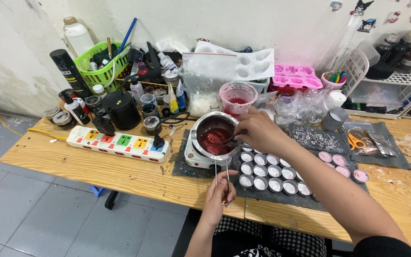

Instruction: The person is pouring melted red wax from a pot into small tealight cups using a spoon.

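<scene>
on a cluttered wooden table by a white wall, grey floor tiles below

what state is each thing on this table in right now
metal pot: on the small hotplate, holding red liquid
left hand: gripping the pot's wire handle
right hand: holding a stirring tool in the liquid
small white cups: upright in rows, showing white inside
pink cups: filled pink
plastic cup: upright, red inside
power strip: one black plug in
orange scissors: lying flat
</scene>
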